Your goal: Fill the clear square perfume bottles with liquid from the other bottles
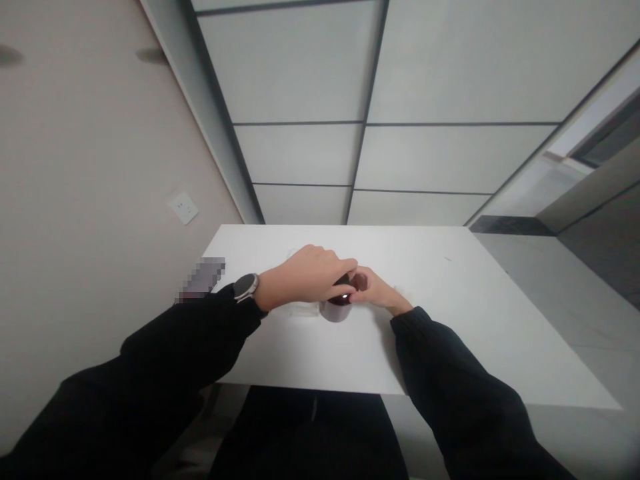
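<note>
Both hands meet over a small dark jar (336, 308) that stands on a white table (450, 320), near the middle of its width and closer to the far edge than to the near one. The jar looks round, dark red to brown, with a small glint of light on its upper part; most of its top is hidden under the fingers, so its lid cannot be made out.

The left hand (305, 277) comes in from the left and lies over the jar from above, its fingers curled together and reaching down across the top, the fingertips touching the jar's upper edge. Its grip looks closed on the top of the jar, though how tightly cannot be told. A watch (246, 287) with a dark round face sits on the left wrist, just above the cuff of a black sleeve (200, 333).

The right hand (373, 288) comes in from the right and rests just beside the jar, its fingers bent toward it and touching its right side; the thumb and forefinger seem pinched at the jar's upper rim, right against the left fingertips.

A clear, flat thing (300, 309), perhaps a plastic cover, lies on the table under the left wrist, touching or just beside the jar; what it is cannot be told. A wall socket (183, 208) sits on the beige wall to the left
</note>
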### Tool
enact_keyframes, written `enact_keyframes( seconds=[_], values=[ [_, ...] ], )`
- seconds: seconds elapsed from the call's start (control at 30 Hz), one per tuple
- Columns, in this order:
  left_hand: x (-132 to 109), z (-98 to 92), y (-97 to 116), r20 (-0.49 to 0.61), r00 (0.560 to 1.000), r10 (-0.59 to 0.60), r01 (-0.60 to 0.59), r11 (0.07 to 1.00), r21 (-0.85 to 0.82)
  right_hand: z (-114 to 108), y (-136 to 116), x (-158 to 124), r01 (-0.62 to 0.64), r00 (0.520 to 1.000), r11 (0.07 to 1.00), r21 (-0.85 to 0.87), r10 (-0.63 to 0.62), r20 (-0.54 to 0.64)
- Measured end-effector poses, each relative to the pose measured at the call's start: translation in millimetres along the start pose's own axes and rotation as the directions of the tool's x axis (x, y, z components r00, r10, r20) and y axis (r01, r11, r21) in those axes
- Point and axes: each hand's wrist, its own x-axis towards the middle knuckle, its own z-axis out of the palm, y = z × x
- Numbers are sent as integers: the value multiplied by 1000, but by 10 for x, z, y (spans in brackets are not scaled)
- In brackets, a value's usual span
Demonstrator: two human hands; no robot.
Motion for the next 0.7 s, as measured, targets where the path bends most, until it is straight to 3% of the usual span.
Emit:
enact_keyframes(
  seconds=[0.17,0.33,0.43,0.53,0.7],
  values=[
    [-43,-189,-76,-55,997,-57,57,998,9,35,-71,4,16,1000,1000,9,-17,17],
    [199,-288,-308,-175,983,-56,3,957,-290,64,-154,-4,29,998,999,30,-31,52],
    [412,-117,-558,-111,993,-39,0,943,-332,66,-175,-6,26,998,999,36,-28,58],
    [636,193,-772,-18,1000,-15,9,948,-317,62,-178,-7,23,998,999,37,-26,62],
    [949,679,-942,135,987,92,-51,958,-281,63,-207,-15,14,998,999,35,-16,65]
  ],
)
